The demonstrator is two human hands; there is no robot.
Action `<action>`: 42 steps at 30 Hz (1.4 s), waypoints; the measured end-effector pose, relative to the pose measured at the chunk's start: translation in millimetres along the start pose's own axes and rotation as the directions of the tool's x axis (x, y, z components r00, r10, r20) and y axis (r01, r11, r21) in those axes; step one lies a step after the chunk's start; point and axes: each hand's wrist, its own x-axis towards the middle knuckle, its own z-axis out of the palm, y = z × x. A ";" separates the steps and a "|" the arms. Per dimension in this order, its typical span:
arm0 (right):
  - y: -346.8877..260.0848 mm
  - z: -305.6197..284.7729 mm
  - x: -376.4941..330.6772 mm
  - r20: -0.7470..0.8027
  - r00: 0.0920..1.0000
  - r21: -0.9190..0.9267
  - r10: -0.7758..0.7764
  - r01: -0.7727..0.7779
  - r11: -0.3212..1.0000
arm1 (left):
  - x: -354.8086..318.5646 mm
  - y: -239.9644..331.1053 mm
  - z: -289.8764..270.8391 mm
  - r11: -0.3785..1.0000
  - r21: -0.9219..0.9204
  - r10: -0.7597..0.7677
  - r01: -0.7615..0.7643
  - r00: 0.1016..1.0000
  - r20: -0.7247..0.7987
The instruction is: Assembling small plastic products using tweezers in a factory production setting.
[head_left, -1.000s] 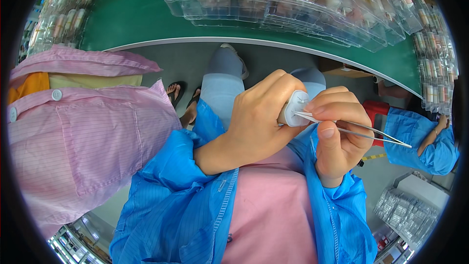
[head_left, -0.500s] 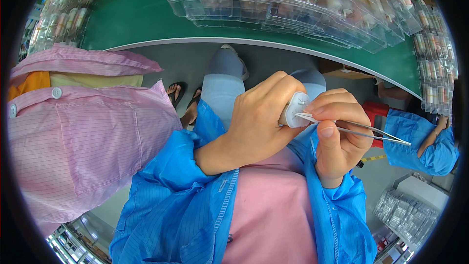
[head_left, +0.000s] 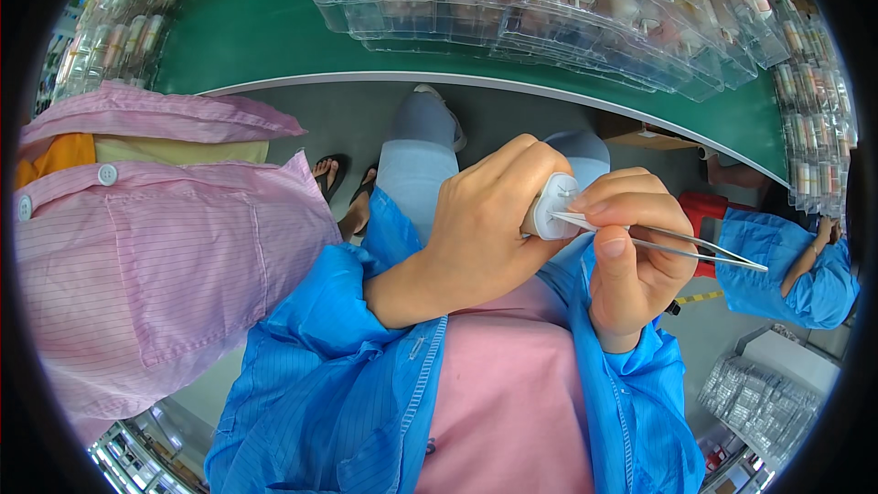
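My left hand (head_left: 489, 224) is closed around a small part with a white round end (head_left: 554, 205); the rest of that part is hidden in my fist. The white end faces right, toward my other hand, and has thin dark marks or slots on it. Between the thumb and fingers of my right hand (head_left: 640, 247) is a pair of metal tweezers (head_left: 718, 252). Their tips reach the white face, and their joined end sticks out to the right. Whether the tips grip anything there is too small to tell. Both hands are above my lap.
Stacked clear plastic trays (head_left: 439, 14) with pale pinkish parts stand on the green table (head_left: 247, 27) ahead. More filled trays (head_left: 119, 46) rise at the far left. A person in a pink striped coat (head_left: 174, 256) is close on my left; another in blue (head_left: 777, 265) sits at right.
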 end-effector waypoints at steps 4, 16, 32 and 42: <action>0.1 0.5 0.2 -0.001 1.000 -0.004 0.006 -0.006 1.000 | 0.3 -0.2 -0.2 1.000 0.002 0.001 -0.001 1.000 -0.004; 0.6 1.3 1.0 -0.014 1.000 0.024 0.003 -0.003 1.000 | 1.5 0.2 -0.8 1.000 0.025 0.011 -0.011 1.000 0.005; 4.3 0.9 0.7 -0.027 0.999 0.050 -0.025 0.026 0.998 | 1.5 -0.9 0.3 1.000 0.013 0.019 -0.019 1.000 0.005; 3.7 1.4 1.7 -0.018 1.000 0.057 -0.012 0.013 0.998 | 1.1 -2.5 0.2 1.000 0.012 0.017 -0.018 1.000 0.004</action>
